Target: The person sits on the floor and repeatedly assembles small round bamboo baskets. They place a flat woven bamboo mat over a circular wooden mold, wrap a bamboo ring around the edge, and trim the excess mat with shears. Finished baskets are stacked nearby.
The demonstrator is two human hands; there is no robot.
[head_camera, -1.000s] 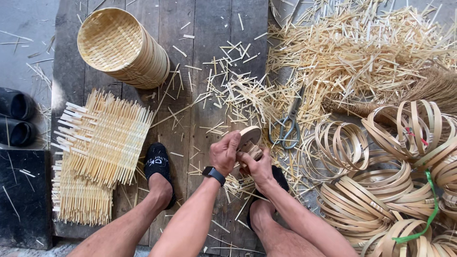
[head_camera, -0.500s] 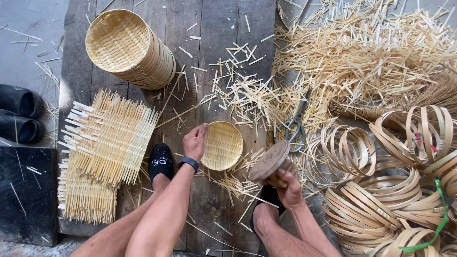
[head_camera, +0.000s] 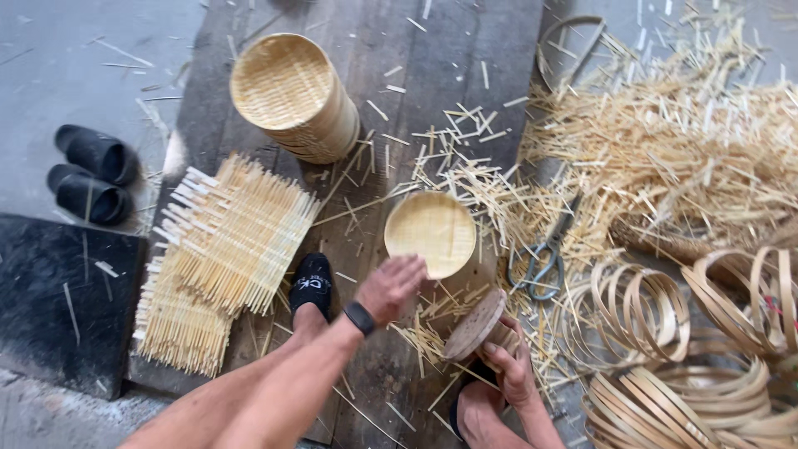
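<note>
Head view, looking straight down at a plank floor (head_camera: 399, 75) littered with bamboo offcuts. Left hand (head_camera: 389, 287) is hovering just below and left of a small round woven bamboo tray (head_camera: 431, 234) that is lying flat on the planks, open face up. Fingers are loosely spread and gripping nothing; fingertips are sitting right at the tray's lower-left rim, contact can't be confirmed. A black wrist band (head_camera: 360, 318) is showing on that arm.

Right hand (head_camera: 509, 366) is grasping a round wooden disc block (head_camera: 475, 324), holding it tilted on edge, fingers curling around its underside. It is sitting just below and right of the tray, not touching it.

Surroundings:
- A stack of finished woven trays (head_camera: 295, 96) is lying tipped on its side at the upper left, well apart from both hands.
- Woven slat mats (head_camera: 224, 249) are piling up left of the person's black shoe (head_camera: 312, 283).
- Scissors (head_camera: 544, 258) are lying on the floor just right of the tray, among the scraps.
- A heap of bamboo splints (head_camera: 673, 141) is filling the upper right.
- Bent bamboo hoops (head_camera: 665, 349) are stacking up at the lower right, near the right hand.
- A pair of black slippers (head_camera: 91, 175) is resting on the concrete at far left.
</note>
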